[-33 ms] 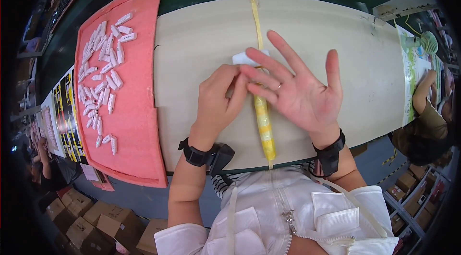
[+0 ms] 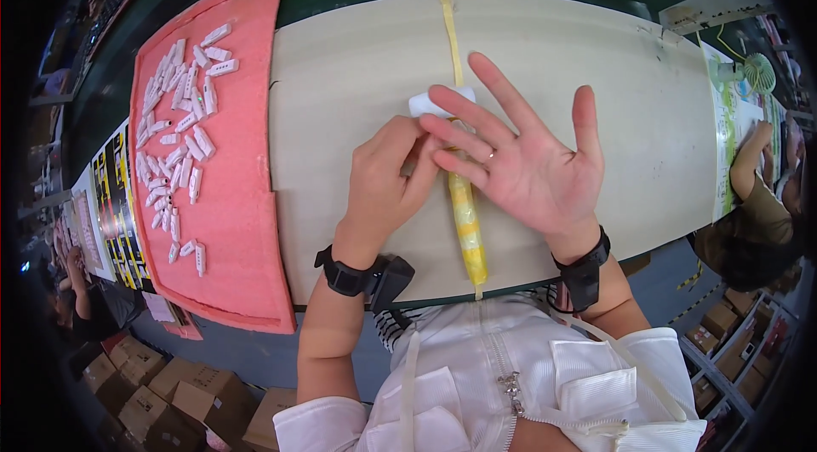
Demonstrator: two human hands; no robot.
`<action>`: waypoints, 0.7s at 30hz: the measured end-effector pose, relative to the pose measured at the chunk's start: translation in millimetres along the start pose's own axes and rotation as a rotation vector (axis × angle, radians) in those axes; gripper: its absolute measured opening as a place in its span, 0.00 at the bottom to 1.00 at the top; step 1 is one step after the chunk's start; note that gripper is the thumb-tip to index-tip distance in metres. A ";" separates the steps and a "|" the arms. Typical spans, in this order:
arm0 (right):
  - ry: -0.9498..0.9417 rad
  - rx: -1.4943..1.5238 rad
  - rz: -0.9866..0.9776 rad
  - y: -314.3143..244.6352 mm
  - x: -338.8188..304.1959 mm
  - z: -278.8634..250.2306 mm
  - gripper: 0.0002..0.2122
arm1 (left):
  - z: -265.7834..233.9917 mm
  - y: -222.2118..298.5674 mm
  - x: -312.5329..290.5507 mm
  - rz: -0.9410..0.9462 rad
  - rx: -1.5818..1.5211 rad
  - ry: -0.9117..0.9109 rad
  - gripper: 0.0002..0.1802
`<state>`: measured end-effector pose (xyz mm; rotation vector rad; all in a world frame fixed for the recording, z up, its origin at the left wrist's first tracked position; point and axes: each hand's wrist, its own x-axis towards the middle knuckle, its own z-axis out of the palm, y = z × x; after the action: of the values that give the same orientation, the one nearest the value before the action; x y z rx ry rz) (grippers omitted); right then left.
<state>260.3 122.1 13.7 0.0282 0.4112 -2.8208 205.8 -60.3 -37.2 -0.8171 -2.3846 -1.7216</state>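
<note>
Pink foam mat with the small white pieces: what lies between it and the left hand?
Only bare beige tabletop separates the pink foam mat from the left hand, as the head view shows.

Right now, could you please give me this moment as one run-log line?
left hand: fingertips at white piece | right hand: open, palm up, over yellow strip | pink mat: many white pieces

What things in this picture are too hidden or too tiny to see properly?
- Head view: the small white piece is partly covered by the right hand fingers.
- What the left hand pinches is hidden by its own fingers.
- The yellow strip passes under both hands.
- The white pieces on the pink mat are too small for detail.
</note>
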 end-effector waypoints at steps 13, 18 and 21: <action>-0.185 -0.044 0.079 0.1 -0.6 -10.7 0.49 | -2.4 -1.4 -5.0 0.216 0.144 -0.119 0.10; -0.169 -0.072 0.085 0.2 -0.1 -13.1 0.49 | -2.7 -1.3 -4.4 0.239 0.153 -0.095 0.10; -0.167 -0.088 0.084 -0.1 -0.3 -14.5 0.50 | -3.2 -0.9 -4.2 0.244 0.155 -0.097 0.10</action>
<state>260.3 126.3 -0.2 -0.2028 0.4821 -2.6935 208.2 -64.9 -38.3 -1.1346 -2.3258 -1.4176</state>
